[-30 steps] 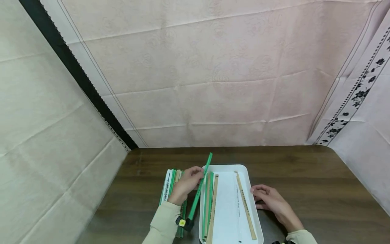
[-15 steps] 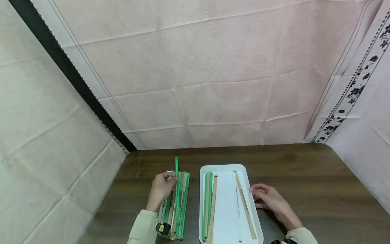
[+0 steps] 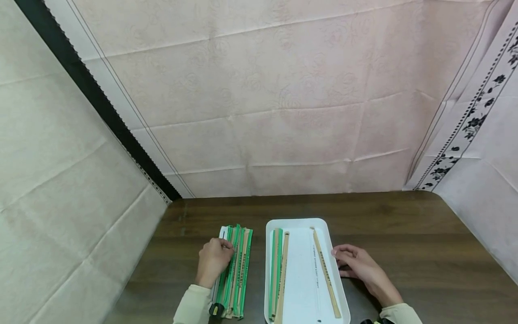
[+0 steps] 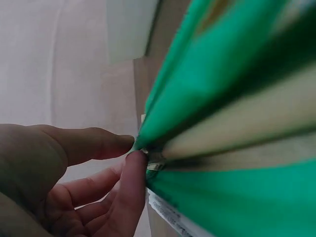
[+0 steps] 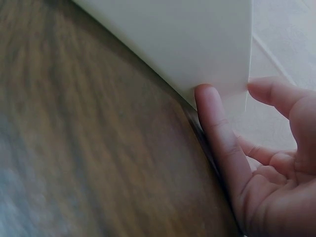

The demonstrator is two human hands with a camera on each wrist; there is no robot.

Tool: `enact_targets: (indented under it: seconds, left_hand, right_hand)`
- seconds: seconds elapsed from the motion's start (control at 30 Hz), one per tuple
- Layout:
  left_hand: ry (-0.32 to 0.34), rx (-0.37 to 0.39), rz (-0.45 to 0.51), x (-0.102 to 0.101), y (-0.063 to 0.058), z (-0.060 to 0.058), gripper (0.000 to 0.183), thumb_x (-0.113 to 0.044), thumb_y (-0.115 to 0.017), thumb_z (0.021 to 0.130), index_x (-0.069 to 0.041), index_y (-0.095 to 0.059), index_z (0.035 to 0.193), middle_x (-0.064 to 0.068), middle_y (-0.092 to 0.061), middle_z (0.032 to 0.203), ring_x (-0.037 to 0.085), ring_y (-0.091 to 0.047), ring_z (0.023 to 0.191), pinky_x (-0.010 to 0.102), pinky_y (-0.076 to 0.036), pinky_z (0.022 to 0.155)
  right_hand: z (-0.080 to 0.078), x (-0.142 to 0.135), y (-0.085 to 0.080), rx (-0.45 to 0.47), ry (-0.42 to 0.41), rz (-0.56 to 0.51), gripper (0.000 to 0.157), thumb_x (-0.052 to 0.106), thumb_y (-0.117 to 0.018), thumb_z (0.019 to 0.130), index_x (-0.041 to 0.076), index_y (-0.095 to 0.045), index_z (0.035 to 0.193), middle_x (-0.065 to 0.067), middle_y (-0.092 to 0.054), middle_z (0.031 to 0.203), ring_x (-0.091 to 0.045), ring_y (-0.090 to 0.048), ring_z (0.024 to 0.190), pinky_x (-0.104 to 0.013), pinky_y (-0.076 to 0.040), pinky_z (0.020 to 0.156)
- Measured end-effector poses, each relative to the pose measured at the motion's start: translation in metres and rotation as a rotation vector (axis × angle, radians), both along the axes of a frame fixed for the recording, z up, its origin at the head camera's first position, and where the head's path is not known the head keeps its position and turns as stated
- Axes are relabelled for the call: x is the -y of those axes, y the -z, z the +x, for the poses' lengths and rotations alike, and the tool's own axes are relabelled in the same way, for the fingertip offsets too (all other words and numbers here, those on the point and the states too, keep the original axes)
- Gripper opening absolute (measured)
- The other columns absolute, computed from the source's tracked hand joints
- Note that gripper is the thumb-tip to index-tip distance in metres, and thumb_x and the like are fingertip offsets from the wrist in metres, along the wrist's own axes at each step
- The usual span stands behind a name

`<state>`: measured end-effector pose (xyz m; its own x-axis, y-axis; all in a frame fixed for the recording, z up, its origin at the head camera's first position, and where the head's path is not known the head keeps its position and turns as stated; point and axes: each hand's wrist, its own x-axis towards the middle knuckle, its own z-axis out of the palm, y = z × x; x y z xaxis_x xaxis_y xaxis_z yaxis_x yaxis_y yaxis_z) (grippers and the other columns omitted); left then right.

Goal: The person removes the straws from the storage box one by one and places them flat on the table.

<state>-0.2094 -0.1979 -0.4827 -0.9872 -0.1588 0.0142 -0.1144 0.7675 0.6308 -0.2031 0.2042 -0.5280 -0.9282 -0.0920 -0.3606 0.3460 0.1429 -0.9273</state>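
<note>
While my right hand, fingers apart, touches the tray, my left hand pinches a green strip.

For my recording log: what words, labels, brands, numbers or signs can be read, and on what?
No readable text.
Tan strips in tray: print, too small.
White surface between them: print, too small.
Green-and-tan bundle: print, too small.
White strip, left wrist view: print, blurred.

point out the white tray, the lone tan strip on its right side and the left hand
White tray (image 3: 300,270): head view, bare part of its floor.
Lone tan strip (image 3: 326,273): head view, about midway along its length.
Left hand (image 3: 212,260): head view, back of the hand.
</note>
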Motion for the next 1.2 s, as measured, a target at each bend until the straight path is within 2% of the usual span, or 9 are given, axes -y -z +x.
enact_targets:
  seconds: [0.13,0.27,0.47,0.57,0.7,0.8,1.0,1.2]
  left_hand:
    - [-0.012,-0.005,-0.007,-0.001,0.002,0.0,0.008,-0.011,-0.072,0.094,-0.007,-0.079,0.095,0.001,-0.073,0.079,0.014,-0.062,0.062,0.035,-0.053,0.057]
    - [-0.015,-0.008,0.004,-0.005,-0.001,0.0,0.009,-0.012,-0.071,0.096,-0.006,-0.078,0.096,0.003,-0.074,0.081,0.015,-0.061,0.061,0.033,-0.05,0.054]
    - [0.058,-0.062,0.044,-0.022,-0.016,-0.001,0.011,-0.014,-0.071,0.097,-0.008,-0.08,0.097,0.001,-0.073,0.078,0.012,-0.054,0.054,0.031,-0.044,0.051]
    - [0.118,-0.074,0.106,-0.037,-0.025,-0.001,0.011,-0.017,-0.073,0.098,-0.008,-0.08,0.099,0.0,-0.07,0.077,0.014,-0.056,0.054,0.031,-0.044,0.05]
    - [0.211,-0.069,0.216,-0.061,-0.034,-0.002,0.017,-0.018,-0.074,0.099,-0.004,-0.077,0.108,0.002,-0.07,0.081,0.02,-0.068,0.063,0.032,-0.053,0.054]
    - [0.239,-0.052,0.261,-0.08,-0.037,-0.005,0.024,-0.019,-0.074,0.099,-0.001,-0.073,0.116,0.003,-0.07,0.082,0.02,-0.068,0.063,0.032,-0.054,0.055]
    - [0.274,-0.006,0.222,-0.12,-0.037,-0.01,0.035,-0.025,-0.078,0.097,-0.002,-0.07,0.122,0.001,-0.074,0.087,0.013,-0.064,0.066,0.033,-0.052,0.057]
    - [0.302,0.06,0.146,-0.152,-0.031,-0.008,0.037,-0.026,-0.082,0.093,-0.001,-0.071,0.117,0.003,-0.074,0.085,0.014,-0.063,0.068,0.033,-0.053,0.061]
  right_hand:
    - [0.0,0.0,0.0,0.0,0.003,-0.003,0.049,0.031,-0.068,0.104,-0.005,-0.06,0.135,-0.009,-0.074,0.108,-0.021,-0.069,0.095,-0.038,-0.063,0.079]
    - [0.001,-0.001,0.0,-0.003,0.006,-0.004,0.048,0.031,-0.068,0.104,-0.006,-0.06,0.135,-0.009,-0.074,0.107,-0.021,-0.069,0.095,-0.038,-0.063,0.079]
    - [0.0,-0.001,-0.001,-0.008,0.007,-0.008,0.051,0.032,-0.07,0.104,-0.006,-0.059,0.136,-0.009,-0.074,0.11,-0.021,-0.069,0.095,-0.038,-0.064,0.08]
    - [0.0,0.0,0.0,-0.008,0.004,-0.01,0.051,0.033,-0.07,0.103,-0.006,-0.059,0.136,-0.009,-0.074,0.11,-0.021,-0.069,0.095,-0.038,-0.064,0.079]
    - [0.0,0.0,0.001,-0.009,0.008,-0.002,0.049,0.032,-0.069,0.104,-0.005,-0.06,0.135,-0.009,-0.074,0.109,-0.021,-0.069,0.094,-0.038,-0.063,0.078]
    - [0.0,0.0,0.001,-0.01,0.006,-0.001,0.048,0.031,-0.068,0.105,-0.005,-0.06,0.135,-0.009,-0.074,0.108,-0.021,-0.069,0.094,-0.038,-0.063,0.078]
    - [0.0,-0.001,-0.001,-0.008,0.008,-0.004,0.05,0.032,-0.069,0.104,-0.006,-0.06,0.135,-0.009,-0.074,0.11,-0.021,-0.07,0.095,-0.039,-0.064,0.079]
    - [0.003,0.001,-0.001,-0.016,-0.01,-0.034,0.049,0.03,-0.068,0.104,-0.007,-0.059,0.135,-0.01,-0.074,0.108,-0.021,-0.07,0.095,-0.038,-0.064,0.079]
